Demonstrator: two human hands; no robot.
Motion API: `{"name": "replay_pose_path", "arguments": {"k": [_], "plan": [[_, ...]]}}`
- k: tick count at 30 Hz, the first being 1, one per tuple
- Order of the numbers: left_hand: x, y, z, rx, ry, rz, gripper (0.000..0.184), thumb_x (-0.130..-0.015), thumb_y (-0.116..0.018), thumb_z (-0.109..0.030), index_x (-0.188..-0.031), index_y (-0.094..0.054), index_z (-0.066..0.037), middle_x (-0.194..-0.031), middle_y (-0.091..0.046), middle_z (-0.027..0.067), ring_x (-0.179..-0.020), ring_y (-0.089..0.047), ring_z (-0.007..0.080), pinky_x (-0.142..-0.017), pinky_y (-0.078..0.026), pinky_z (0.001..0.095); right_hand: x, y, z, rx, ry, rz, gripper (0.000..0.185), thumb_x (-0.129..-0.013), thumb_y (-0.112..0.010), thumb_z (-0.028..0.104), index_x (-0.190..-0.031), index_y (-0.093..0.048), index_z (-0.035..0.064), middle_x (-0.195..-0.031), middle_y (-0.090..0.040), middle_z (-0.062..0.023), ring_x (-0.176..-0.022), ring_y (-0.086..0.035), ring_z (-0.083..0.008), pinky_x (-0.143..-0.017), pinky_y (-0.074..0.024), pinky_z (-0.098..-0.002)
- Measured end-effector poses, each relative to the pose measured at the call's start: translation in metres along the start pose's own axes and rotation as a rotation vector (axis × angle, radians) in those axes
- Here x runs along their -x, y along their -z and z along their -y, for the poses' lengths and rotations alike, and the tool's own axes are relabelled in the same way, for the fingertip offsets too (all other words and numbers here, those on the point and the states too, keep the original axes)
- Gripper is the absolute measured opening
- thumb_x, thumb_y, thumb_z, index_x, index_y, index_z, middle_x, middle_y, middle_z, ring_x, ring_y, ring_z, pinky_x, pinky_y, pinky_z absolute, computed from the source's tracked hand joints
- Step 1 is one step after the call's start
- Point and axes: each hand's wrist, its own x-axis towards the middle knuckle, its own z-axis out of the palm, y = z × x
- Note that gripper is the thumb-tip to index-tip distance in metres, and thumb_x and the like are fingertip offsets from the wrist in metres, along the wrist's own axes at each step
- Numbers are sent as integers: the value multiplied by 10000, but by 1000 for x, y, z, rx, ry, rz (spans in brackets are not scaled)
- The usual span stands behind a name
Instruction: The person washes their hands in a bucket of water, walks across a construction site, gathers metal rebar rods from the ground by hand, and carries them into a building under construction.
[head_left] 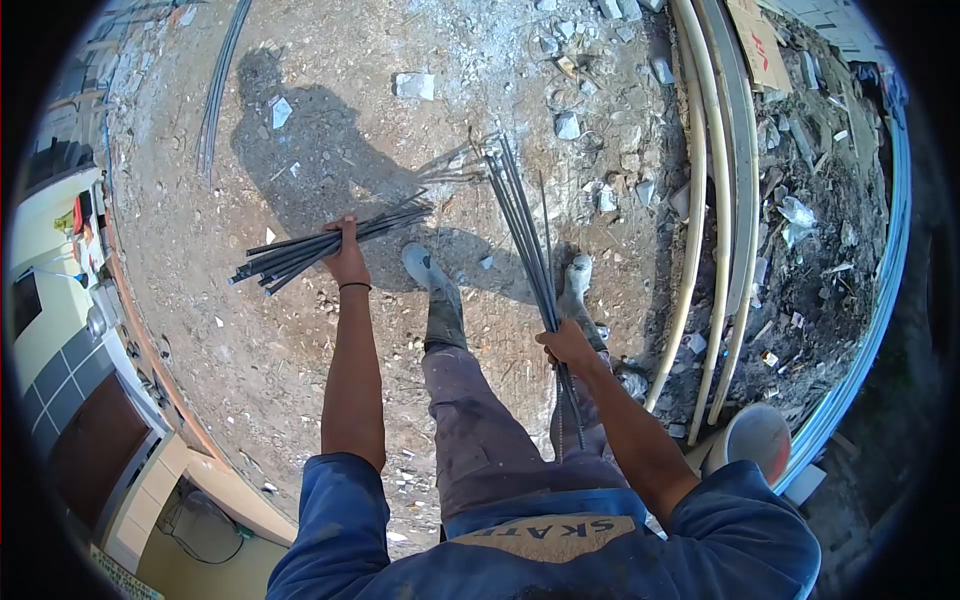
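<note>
My left hand [347,258] is closed round a bundle of dark metal rods [290,258], which lies roughly level across the view with its thicker-looking ends to the left. On the right, my right hand [570,345] grips a second bundle of long thin rods [525,235]. That bundle points up and slightly left, and its lower ends pass below my fist toward my thigh. The two bundles are apart, both held above the dirt ground [230,350]. My boots [432,275] stand on the ground between and beside them.
More long rods [217,90] lie at the upper left. Pale long pipes [722,200] run along the right side, near rubble [800,150], a cardboard piece [757,45] and a bucket [755,440]. A building [100,400] borders the left edge.
</note>
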Motion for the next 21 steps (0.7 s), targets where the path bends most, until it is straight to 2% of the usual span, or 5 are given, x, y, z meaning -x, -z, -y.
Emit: {"name": "replay_pose_path", "arguments": {"k": [4, 7, 11, 17, 21], "plan": [[21, 10, 2, -73, 109, 1, 234, -872, -753, -220, -842, -529, -157, -993, -658, -16, -961, -593, 115, -750, -417, 307, 24, 47, 52, 98, 53, 53, 192, -797, -677, 98, -719, -543, -16, -576, -547, -82, -467, -553, -175, -430, -434, -344], [41, 18, 10, -33, 148, -10, 251, -877, -745, -224, -859, -503, -161, -1056, -650, -24, -1004, -576, 111, -777, -434, 323, 48, 58, 69, 222, 102, 13, 165, -805, -662, 85, -734, -551, -16, -585, -548, -84, -470, -546, -166, -431, -426, -333], [76, 26, -4, -16, 248, -5, 246, -886, -730, -223, -895, -490, -171, -1143, -626, -23, -1067, -551, 123, -801, -453, 334, 96, 69, 103, 46, -19, 73, 126, -847, -633, 60, -770, -564, -12, -595, -538, -65, -475, -530, -150, -417, -414, -323], [115, 49, 25, -68, 58, 112, 243, -899, -708, -160, -948, -477, -102, -1299, -539, 104, -1156, -519, 214, -910, -475, 366, 153, 36, 142, -439, -403, 303, 204, -921, -536, 64, -723, -487, 59, -578, -455, 0, -469, -457, -87, -399, -400, -285], [142, 48, 24, -43, -41, 82, 231, -901, -707, -128, -945, -488, -67, -1236, -566, 156, -1171, -526, 249, -1053, -373, 377, 130, -5, 137, -654, -516, 504, 234, -932, -495, 56, -708, -439, 93, -571, -419, 25, -472, -428, -66, -397, -379, -260]]}}
